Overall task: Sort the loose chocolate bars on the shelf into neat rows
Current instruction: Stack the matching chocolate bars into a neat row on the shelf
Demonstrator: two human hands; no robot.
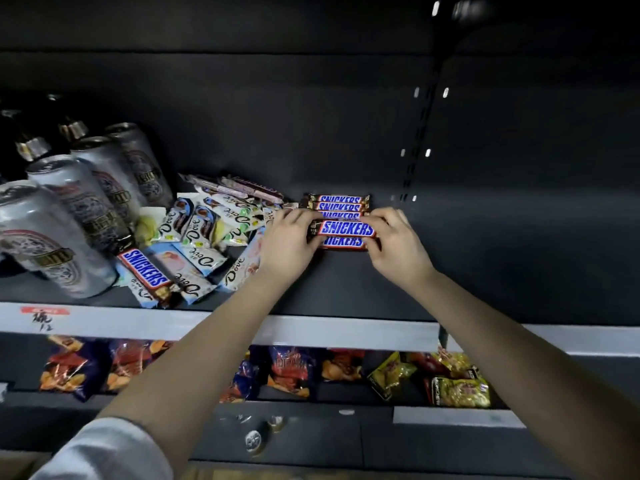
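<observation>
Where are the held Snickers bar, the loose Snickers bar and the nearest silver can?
Brown-and-blue held Snickers bar (348,228): head view, blue logo.
Loose brown-and-blue Snickers bar (145,268): head view, wrapper middle.
Nearest silver metal can (52,244): head view, label.

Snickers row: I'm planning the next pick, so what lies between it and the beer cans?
Head view: a loose pile of Dove bars, with one stray Snickers bar at its front left, fills that stretch of shelf.

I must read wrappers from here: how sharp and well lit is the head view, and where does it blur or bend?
Head view: dim overall; the Snickers bar held by the left hand and right hand reads sharply; beer cans at the left edge are smeared and lean from wide-angle distortion; snack bags below look soft.
</observation>
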